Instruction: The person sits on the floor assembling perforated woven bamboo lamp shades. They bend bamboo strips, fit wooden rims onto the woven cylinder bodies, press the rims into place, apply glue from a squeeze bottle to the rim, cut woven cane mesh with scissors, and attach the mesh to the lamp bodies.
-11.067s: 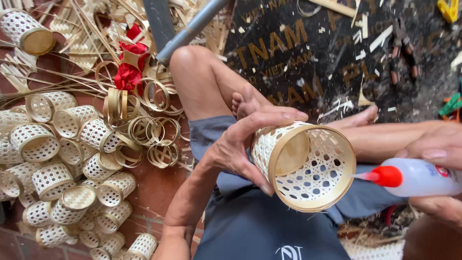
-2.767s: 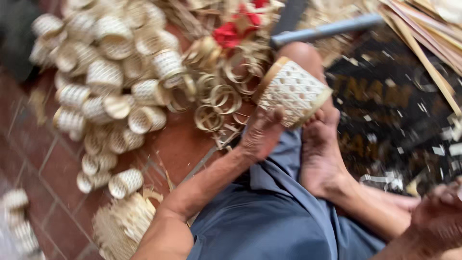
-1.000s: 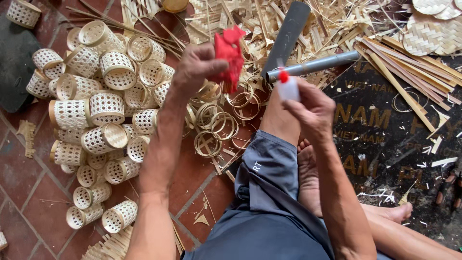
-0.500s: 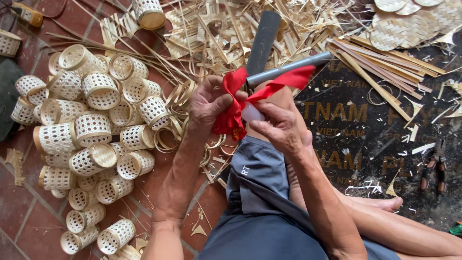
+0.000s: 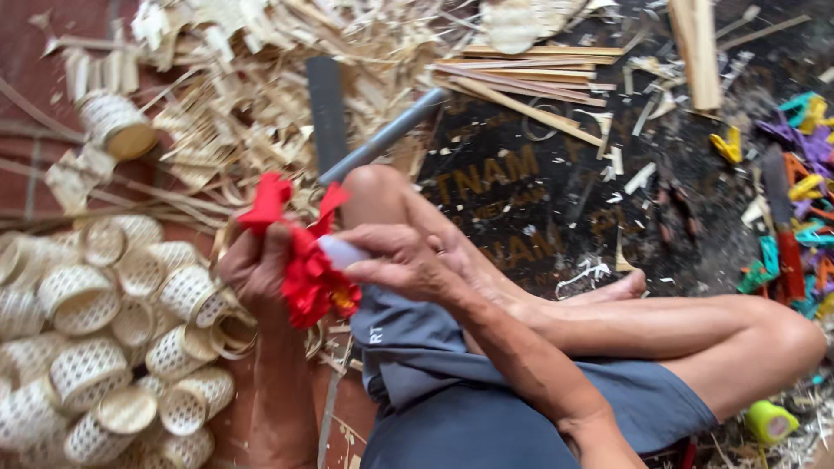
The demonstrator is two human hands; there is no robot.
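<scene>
pile of small woven baskets (image 5: 95, 347) on brick floor (image 5: 35, 104), bamboo strips (image 5: 521, 82), dark printed mat (image 5: 556, 208), coloured plastic clips (image 5: 804, 174)

We see a crumpled bright red cloth (image 5: 304, 269), bunched and folded, two corners sticking upward; it sits just above the raised knee; a small white plastic bottle (image 5: 340, 253) lies tilted, its end buried in the cloth's folds.
</scene>
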